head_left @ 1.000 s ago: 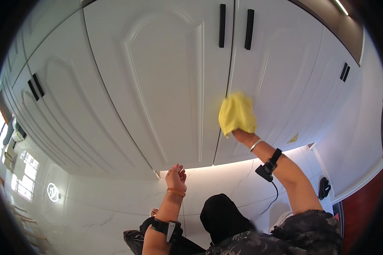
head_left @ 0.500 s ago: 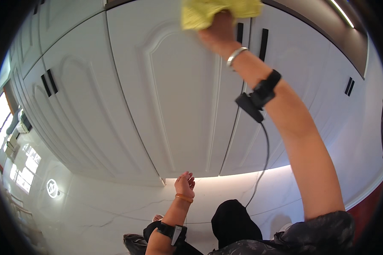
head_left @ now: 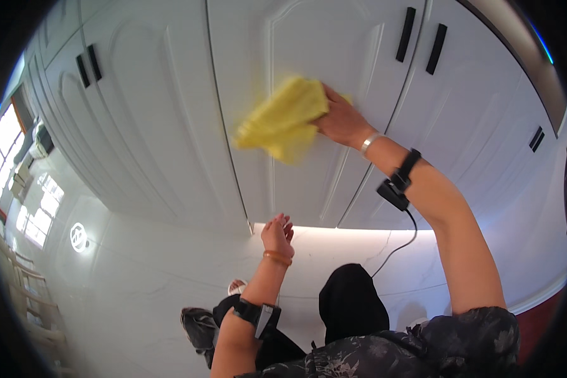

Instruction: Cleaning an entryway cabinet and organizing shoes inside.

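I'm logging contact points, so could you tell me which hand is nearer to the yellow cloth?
Right. The right hand grips the yellow cloth against the white cabinet door. The left hand is raised lower down, apart from the cloth, near the door's bottom edge.

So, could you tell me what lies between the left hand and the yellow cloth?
Only bare white cabinet door, seen in the head view.

Bright, even daylight fills the scene, coming from a window (head_left: 6, 135) at the far left that is blown out to white. A warm strip of glare glows under the white cabinet doors (head_left: 170, 113). The yellow cloth (head_left: 283, 120) is smeared by motion blur. Straight door edges bow strongly, and a black vignette rings the corners
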A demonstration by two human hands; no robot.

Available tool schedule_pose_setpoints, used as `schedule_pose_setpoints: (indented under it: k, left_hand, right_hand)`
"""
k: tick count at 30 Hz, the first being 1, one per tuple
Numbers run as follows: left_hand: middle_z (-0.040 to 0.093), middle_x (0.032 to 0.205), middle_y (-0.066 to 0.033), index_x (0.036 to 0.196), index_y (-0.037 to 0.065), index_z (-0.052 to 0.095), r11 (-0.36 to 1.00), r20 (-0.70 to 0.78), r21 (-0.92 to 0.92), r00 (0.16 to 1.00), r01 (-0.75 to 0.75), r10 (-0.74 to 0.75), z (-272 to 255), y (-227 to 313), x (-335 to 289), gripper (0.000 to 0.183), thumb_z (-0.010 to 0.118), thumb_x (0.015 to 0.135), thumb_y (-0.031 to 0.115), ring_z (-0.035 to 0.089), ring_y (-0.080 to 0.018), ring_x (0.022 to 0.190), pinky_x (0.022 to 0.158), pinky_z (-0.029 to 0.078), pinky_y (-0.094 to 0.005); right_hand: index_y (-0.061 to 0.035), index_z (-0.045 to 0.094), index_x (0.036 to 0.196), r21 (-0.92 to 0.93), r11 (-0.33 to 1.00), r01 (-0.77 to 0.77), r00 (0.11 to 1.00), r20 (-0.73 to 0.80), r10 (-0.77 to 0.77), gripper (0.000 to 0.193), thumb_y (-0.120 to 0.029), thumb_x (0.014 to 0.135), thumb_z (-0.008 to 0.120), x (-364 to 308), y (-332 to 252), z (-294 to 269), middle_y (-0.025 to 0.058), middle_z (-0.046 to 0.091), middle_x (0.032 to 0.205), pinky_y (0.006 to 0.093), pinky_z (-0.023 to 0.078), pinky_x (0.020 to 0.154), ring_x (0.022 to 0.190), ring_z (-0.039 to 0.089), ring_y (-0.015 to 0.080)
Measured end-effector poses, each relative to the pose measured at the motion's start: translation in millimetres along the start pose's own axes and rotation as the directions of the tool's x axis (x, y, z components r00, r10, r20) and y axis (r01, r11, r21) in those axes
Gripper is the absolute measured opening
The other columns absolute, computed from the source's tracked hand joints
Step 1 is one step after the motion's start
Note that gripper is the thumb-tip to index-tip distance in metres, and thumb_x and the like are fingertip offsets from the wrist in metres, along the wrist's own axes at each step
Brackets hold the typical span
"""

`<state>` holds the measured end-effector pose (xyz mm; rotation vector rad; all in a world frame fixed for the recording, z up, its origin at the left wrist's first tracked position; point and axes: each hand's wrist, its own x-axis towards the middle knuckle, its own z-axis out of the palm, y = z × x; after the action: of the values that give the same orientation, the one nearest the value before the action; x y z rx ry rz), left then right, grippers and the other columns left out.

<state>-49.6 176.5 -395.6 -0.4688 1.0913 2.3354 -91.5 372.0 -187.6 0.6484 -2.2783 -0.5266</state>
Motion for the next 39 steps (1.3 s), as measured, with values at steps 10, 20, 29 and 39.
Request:
schedule_pose_setpoints:
  k: [10, 20, 29, 39]
  left_hand:
    - [0.058, 0.092, -0.0034, 0.097, 0.009, 0.055, 0.976, -0.040, -0.121, 0.983, -0.181, 0.177, -21, 33, -21, 0.019, 0.056, 0.081, 0.019, 0.052, -0.0129, 0.075, 0.069, 0.043, -0.0252]
    - [0.057, 0.100, -0.0077, 0.113, 0.004, 0.048, 0.781, -0.115, 0.220, 0.779, -0.585, 0.616, -214, 175, -136, 0.031, 0.054, 0.084, 0.013, 0.052, -0.0133, 0.080, 0.075, 0.044, -0.0257]
    - [0.057, 0.101, -0.0136, 0.114, 0.000, 0.048, 0.853, -0.771, 0.501, 0.523, 0.145, 0.364, -518, 11, -108, 0.055, 0.068, 0.069, 0.024, 0.055, -0.0212, 0.087, 0.077, 0.045, -0.0311]
    - [0.029, 0.134, -0.0264, 0.136, -0.001, 0.019, 0.588, -0.789, 0.598, 0.529, 0.544, 0.313, -533, -25, -42, 0.108, 0.075, 0.058, 0.047, 0.023, -0.0355, 0.129, 0.105, 0.024, -0.0405]
  right_hand:
    - [-0.0031, 0.047, 0.118, 0.239, 0.548, -0.802, 0.589, 0.473, 0.656, 0.040, -0.026, 0.086, 0.053, -253, -9, 9, 0.0111, 0.052, 0.116, 0.0314, 0.037, 0.093, 0.111, 0.046, 0.0247]
    - [-0.0050, 0.035, 0.130, 0.601, -0.799, 0.015, 0.113, 0.793, 0.599, 0.047, -0.035, 0.093, 0.038, -206, -99, -112, 0.0104, 0.035, 0.135, 0.0438, 0.026, 0.105, 0.124, 0.034, 0.0267]
    - [-0.0015, 0.041, 0.124, 0.359, -0.932, -0.046, 0.444, 0.843, 0.302, 0.045, -0.034, 0.092, 0.040, -224, -172, -54, 0.0134, 0.047, 0.125, 0.0415, 0.037, 0.098, 0.114, 0.046, 0.0272]
    - [-0.0001, 0.045, 0.119, 0.186, -0.982, 0.028, 0.033, 0.982, 0.187, 0.041, -0.031, 0.092, 0.041, -225, -212, -38, 0.0144, 0.052, 0.118, 0.0414, 0.045, 0.090, 0.106, 0.053, 0.0282]
